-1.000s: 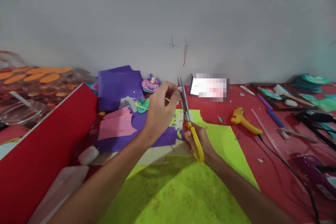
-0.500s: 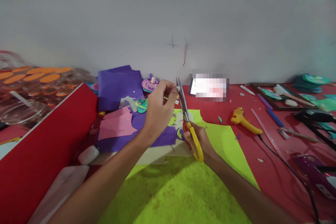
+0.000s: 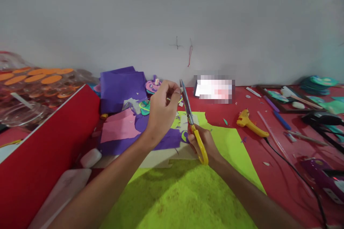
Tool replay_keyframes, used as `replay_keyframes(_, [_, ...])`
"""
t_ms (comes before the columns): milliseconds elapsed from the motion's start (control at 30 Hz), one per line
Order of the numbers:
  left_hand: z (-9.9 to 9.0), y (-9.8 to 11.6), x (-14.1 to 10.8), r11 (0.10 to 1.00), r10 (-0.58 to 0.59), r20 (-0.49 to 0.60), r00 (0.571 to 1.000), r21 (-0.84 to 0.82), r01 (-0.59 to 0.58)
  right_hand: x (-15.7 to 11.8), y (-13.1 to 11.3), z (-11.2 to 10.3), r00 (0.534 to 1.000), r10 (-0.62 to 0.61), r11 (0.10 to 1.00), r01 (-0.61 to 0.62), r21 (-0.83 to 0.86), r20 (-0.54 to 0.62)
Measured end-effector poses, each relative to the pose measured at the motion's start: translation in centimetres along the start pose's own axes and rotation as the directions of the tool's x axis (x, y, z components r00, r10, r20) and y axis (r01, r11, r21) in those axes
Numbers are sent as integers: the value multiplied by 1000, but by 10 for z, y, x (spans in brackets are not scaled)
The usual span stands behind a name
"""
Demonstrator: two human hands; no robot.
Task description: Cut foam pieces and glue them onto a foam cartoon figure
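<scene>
My right hand (image 3: 205, 141) grips a pair of scissors (image 3: 200, 145) with yellow handles, its blades pointing up and nearly together. To the left of the blades, my left hand (image 3: 163, 105) pinches a small white piece (image 3: 181, 89) between thumb and fingertips. The piece is close against the blades; what kind it is cannot be made out. Below both hands lie a purple sheet (image 3: 163, 141), a pink sheet (image 3: 119, 128) and a large yellow-green sheet (image 3: 228, 143). A small purple and yellow-green cutout (image 3: 184, 136) sits by my right hand.
A yellow glue gun (image 3: 252, 125) with a black cord lies on the red table (image 3: 268, 161) at the right. Further right are a framed tray (image 3: 285, 106) and a purple device (image 3: 322, 175). A red divider (image 3: 61, 143) and clear containers with orange lids (image 3: 40, 78) stand left.
The scissor blades have closed slightly, their tips now nearer each other. My left hand has shifted very slightly left and up, still pinching the white piece.
</scene>
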State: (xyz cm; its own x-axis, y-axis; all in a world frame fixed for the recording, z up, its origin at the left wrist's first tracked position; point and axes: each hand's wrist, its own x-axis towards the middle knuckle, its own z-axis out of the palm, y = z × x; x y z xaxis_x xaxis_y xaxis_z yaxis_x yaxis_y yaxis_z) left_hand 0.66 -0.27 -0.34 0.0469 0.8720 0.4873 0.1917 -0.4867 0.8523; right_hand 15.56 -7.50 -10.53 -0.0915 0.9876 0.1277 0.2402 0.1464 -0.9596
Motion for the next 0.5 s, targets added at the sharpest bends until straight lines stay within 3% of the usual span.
replay_keyframes(333, [-3,-5,4,999,39,-26,999,11,-39,1,-3,-2,1000,16,998,-17,-54,-15])
replay_keyframes(500, [-4,-6,7,998,55,-34,998,2,-55,5,10,4,1000,-22,992,20,122,9])
